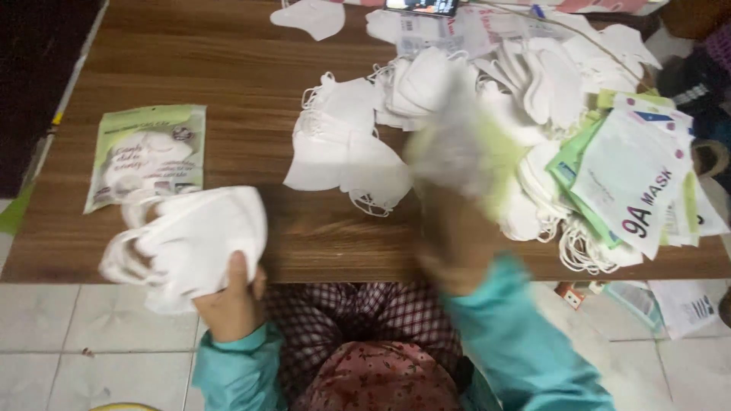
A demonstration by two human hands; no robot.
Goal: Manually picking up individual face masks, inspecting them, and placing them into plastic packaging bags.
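At the wooden bench [228,68], the left hand [232,301] is gripping stacked white masks [194,236]; the blurred right hand [449,251], fingers unreadable, is lifting a pouch [457,148]. One sealed packet [148,152] is lying finished; loose masks [343,144] are waiting.

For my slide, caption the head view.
Left hand holds folded white masks over a wooden table; blurred right hand lifts a packet by loose masks.

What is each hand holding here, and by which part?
The left hand pinches a stack of white masks at its lower edge, thumb on top. The right hand is motion-blurred; it lifts a pale packet, but the grip point cannot be told.
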